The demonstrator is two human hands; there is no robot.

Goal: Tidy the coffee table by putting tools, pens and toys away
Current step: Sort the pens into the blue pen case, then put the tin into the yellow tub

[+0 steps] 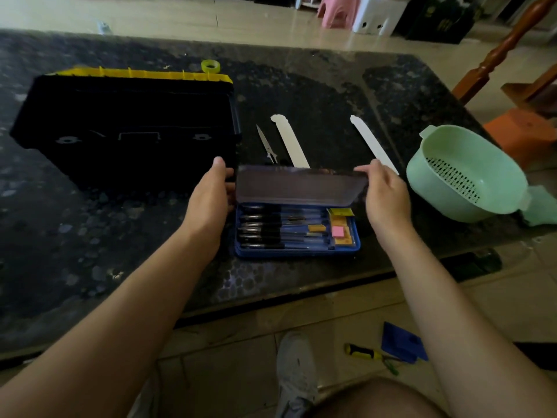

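Note:
A blue pencil case [297, 250] sits near the front edge of the dark coffee table [90, 236], with several pens and small yellow and pink pads inside. Its translucent lid [298, 185] stands half raised. My left hand [211, 191] grips the lid's left end, and my right hand [384, 191] grips its right end. Beyond the case lie small scissors [266, 144] on the table.
A black toolbox [126, 128] with a yellow edge stands at the left, a tape roll [210, 66] behind it. A green colander [464, 173] is at the right. On the floor lie a screwdriver [366, 354] and a blue piece [402, 342]. Stools stand beyond.

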